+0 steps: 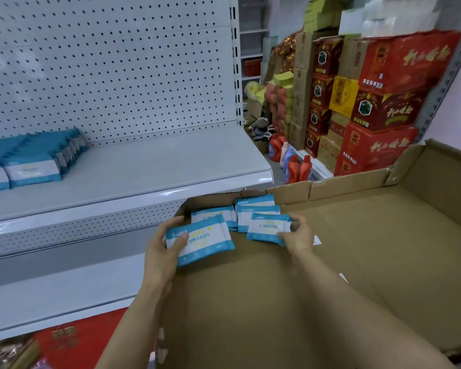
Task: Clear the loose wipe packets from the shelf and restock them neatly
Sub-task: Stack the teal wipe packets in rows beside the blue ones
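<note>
Head view looks down on my two hands over a big cardboard box (357, 235). My left hand (161, 246) grips a wipe packet (205, 239), thumb curled across its face, fingers hidden behind it; the pack is white with blue bands along both long edges and blue print. Its long axis tilts up toward the right, face toward me. My right hand (298, 234) pinches a second packet (268, 226) at its right end; that pack runs nearly level, left to right. More loose packets (256, 210) lie flat in the box's far-left corner. On the white shelf (149, 166), stocked packs (35, 158) stand in rows at the left.
</note>
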{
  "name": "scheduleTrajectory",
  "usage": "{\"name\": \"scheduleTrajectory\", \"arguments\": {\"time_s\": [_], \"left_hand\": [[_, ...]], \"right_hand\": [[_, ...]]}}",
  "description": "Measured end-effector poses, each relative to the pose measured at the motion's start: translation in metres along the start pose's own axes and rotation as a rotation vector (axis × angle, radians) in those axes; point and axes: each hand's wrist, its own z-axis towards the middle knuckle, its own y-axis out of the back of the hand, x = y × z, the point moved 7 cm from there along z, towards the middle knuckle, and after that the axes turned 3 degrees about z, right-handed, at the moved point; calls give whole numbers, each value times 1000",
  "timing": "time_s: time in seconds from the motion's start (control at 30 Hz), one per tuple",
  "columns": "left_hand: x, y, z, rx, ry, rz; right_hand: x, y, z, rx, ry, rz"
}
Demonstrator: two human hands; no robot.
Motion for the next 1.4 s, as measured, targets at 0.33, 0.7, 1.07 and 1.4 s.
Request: {"name": "scheduleTrajectory", "arguments": {"time_s": [0.33,0.7,1.07,1.4], "left_hand": [[-30,84,-12,-18,-57,-173],[-64,235,-20,-47,-225,-44],[-55,378,8,-135,-254,20],[-49,464,84,-264,-271,-22]], "right_hand": [[60,-2,-95,150,207,281],[143,-103,-222,275,385,446],[192,-247,-296,467,409,460],[243,-372,-283,556,453,437]]}}
